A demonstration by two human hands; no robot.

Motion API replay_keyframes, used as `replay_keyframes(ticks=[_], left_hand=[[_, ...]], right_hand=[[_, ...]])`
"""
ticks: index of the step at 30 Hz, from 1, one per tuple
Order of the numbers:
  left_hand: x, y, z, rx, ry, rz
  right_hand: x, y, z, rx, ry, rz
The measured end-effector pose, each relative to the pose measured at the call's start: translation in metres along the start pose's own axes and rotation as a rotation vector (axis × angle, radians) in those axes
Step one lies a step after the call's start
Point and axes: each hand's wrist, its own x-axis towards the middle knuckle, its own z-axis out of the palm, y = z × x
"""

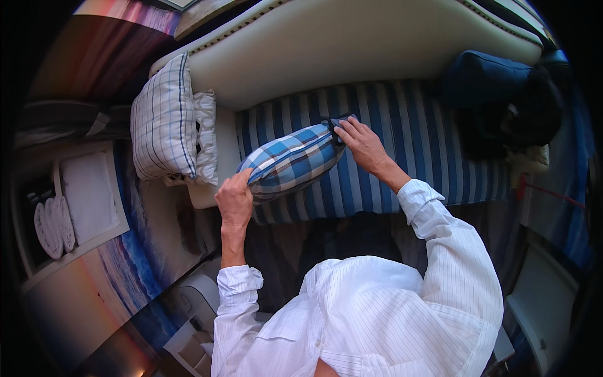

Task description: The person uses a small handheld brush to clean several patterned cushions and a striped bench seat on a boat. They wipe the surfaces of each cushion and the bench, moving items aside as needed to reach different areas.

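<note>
A blue, white and brown checked cushion (294,158) is between my hands, above the blue-and-grey striped seat (372,155) of a sofa. My left hand (235,198) grips the cushion's left corner, fingers curled over its edge. At the far right corner, my right hand (360,141) has hold of a dark blue-grey cloth piece (346,120) with black straps or edging. Whether that cloth is joined to the cushion I cannot tell. The cushion stands on edge, tilted, its blue-edged seam facing up.
The cream studded backrest (330,52) rises behind the seat. At left lean a white striped cushion (162,122) and a patterned cushion (206,136). A dark blue cushion (487,77) sits at right beside a black furry shape (534,110), perhaps an animal. A red cord (556,194) runs nearby.
</note>
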Motion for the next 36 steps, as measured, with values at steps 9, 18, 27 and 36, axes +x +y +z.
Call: replay_keyframes(ticks=[9, 18, 27, 36], left_hand=[[-0.001, 0.070, -0.087, -0.712, -0.127, -0.014], [0.035, -0.029, -0.014, -1.042, -0.443, -0.330], [0.116, -0.109, 0.237, -0.301, -0.427, -0.491], [0.076, -0.101, 0.322, -0.206, -0.097, -0.500]], right_hand=[[-0.043, -0.007, -0.102, 0.312, 0.198, 0.232], [-0.030, -0.020, -0.125, 0.343, 0.162, 0.291], [0.032, -0.002, 0.137, 0.354, -0.318, 0.150], [-0.004, -0.040, 0.202, 0.227, -0.222, 0.199]])
